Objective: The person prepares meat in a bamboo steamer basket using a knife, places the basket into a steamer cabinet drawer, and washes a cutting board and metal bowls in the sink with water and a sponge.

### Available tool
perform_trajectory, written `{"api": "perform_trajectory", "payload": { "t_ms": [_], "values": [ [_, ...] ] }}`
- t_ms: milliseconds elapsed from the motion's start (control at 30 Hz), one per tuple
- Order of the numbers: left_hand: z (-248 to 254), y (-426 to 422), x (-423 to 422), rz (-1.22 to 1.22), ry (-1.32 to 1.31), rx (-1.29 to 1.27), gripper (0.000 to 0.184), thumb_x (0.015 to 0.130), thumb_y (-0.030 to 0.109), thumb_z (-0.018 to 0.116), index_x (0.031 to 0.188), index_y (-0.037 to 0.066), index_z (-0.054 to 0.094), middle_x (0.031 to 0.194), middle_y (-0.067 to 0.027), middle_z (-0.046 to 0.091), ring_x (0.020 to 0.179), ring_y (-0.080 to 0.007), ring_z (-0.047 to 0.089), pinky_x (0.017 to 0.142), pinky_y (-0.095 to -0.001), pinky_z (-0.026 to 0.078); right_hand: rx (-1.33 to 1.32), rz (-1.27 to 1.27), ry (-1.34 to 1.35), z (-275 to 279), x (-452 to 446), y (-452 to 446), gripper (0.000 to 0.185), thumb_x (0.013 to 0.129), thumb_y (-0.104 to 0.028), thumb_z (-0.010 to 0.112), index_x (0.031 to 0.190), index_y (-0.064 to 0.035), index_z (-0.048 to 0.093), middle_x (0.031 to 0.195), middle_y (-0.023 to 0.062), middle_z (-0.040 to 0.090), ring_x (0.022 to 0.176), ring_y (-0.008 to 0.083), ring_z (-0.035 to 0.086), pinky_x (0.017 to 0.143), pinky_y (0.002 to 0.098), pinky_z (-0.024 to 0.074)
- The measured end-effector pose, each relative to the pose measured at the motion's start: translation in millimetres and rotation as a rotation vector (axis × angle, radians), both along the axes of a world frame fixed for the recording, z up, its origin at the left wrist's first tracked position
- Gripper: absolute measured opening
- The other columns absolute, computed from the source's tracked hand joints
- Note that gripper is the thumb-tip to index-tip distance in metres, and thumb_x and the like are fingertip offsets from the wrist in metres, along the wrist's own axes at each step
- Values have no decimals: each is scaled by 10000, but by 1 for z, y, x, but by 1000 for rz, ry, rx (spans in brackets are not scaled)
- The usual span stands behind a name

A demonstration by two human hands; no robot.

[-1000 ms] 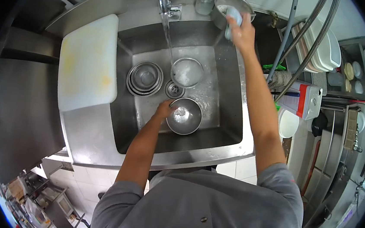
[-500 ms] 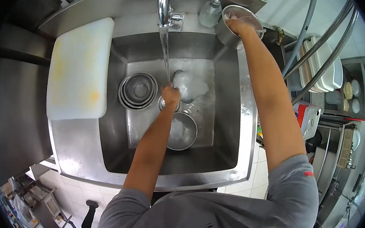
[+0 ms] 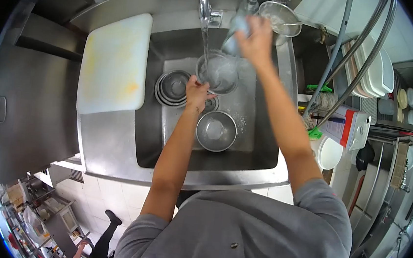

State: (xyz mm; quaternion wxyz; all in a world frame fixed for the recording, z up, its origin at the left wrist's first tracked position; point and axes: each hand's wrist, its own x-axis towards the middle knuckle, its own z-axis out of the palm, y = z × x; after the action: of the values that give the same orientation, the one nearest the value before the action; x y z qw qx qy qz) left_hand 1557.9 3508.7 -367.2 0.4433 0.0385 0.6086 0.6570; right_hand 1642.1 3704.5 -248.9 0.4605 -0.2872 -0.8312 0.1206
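My left hand (image 3: 197, 94) grips the near-left rim of a metal bowl (image 3: 223, 81), which is tilted in the sink under the running tap water. Above the sink's back edge, my right hand (image 3: 257, 40) is smeared by motion, its fingers around a pale blue, soft-looking thing (image 3: 234, 38), perhaps a sponge or cloth. Behind it stands a clear pump bottle (image 3: 250, 4), partly covered. A metal pot (image 3: 289, 30) with something foamy and a handle inside sits on the back right corner. Another metal bowl (image 3: 216, 142) and a nested stack of bowls (image 3: 162, 95) rest on the sink floor.
The tap (image 3: 203, 3) pours into the sink (image 3: 263, 158). A stained white cutting board (image 3: 116, 64) lies on the left ledge. Grey hoses (image 3: 341, 47) hang at the right, near a red-and-white container (image 3: 356, 130). Another person's leg (image 3: 103, 238) shows at lower left.
My right hand has come out of the pot, moving left and down with the pale blue thing. The bowl at my left hand now shows its inside. The camera view has shifted.
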Motion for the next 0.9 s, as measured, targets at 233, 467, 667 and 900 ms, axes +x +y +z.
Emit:
{"api": "perform_trajectory", "payload": {
  "t_ms": [233, 467, 667, 900],
  "values": [
    [30, -56, -4, -207, 402, -296, 151, 838, -7, 543, 954, 4, 447, 796, -100, 496, 700, -228, 610, 533, -426, 613, -988, 699, -465, -176, -24, -126, 506, 769, -82, 660, 1252, -111, 513, 1172, 179, 622, 1075, 356, 590, 887, 408, 479],
    [21, -94, 22, -133, 112, -189, 198, 826, -32, 549, 985, 3, 435, 999, -146, 532, 808, -282, 633, 602, -453, 633, -788, 410, -583, -182, -1, -181, 487, 743, 8, 607, 1195, -161, 545, 1164, 187, 596, 1033, 378, 600, 851, 436, 492],
    [26, -115, 18, -233, -18, -108, 295, 817, -50, 536, 1089, 1, 435, 990, -135, 538, 889, -255, 610, 653, -481, 628, -183, 251, -884, -147, 13, -184, 531, 723, -46, 620, 1235, -180, 577, 1173, 147, 579, 1133, 298, 555, 939, 388, 459],
    [5, -121, 15, -366, -73, -172, 378, 822, -48, 505, 1181, 51, 443, 986, -113, 549, 849, -233, 611, 701, -489, 617, -307, 465, -926, -153, 38, -181, 477, 755, -112, 612, 1226, -172, 573, 1230, 163, 550, 1160, 370, 532, 954, 458, 437]
  ]
}}
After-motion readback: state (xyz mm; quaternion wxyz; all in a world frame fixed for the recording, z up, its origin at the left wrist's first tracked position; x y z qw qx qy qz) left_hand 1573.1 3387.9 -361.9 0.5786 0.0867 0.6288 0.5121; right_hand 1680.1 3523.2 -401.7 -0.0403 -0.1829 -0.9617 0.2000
